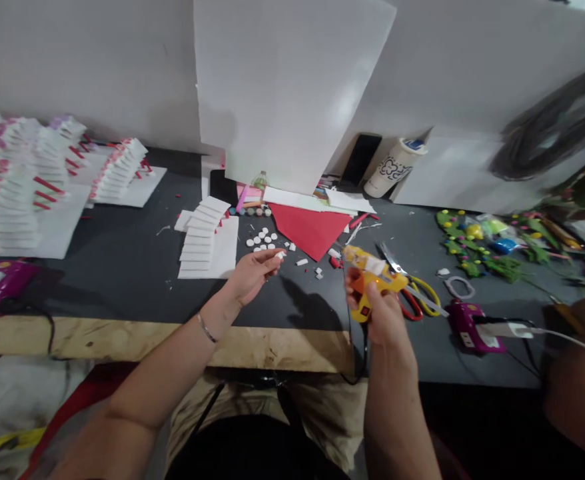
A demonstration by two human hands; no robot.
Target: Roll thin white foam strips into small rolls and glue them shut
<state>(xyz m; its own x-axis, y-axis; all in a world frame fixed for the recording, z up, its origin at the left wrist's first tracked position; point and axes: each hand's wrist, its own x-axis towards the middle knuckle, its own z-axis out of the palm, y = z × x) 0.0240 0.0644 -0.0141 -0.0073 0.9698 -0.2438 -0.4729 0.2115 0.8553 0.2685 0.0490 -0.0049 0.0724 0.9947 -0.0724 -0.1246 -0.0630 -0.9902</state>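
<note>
My left hand [256, 272] pinches a small white piece [280, 255] between thumb and fingertips, above the dark mat. My right hand [380, 308] is wrapped round a yellow glue gun [372, 270], its nozzle toward the upper left. Beyond my left hand lie several white discs [265, 235] and, to their left, a fanned row of white strips [200, 243] on a white sheet [230, 247]. A red triangular sheet [312, 230] lies between and beyond my hands, with small white scraps [301, 262] near its tip.
Scissors [425, 297] lie right of the glue gun, near a purple power strip [475, 327]. White stepped models [47, 187] stand at the left. A cup [392, 168] and a phone [361, 159] lean at the back. Another person's arm [580, 360] is at the right edge.
</note>
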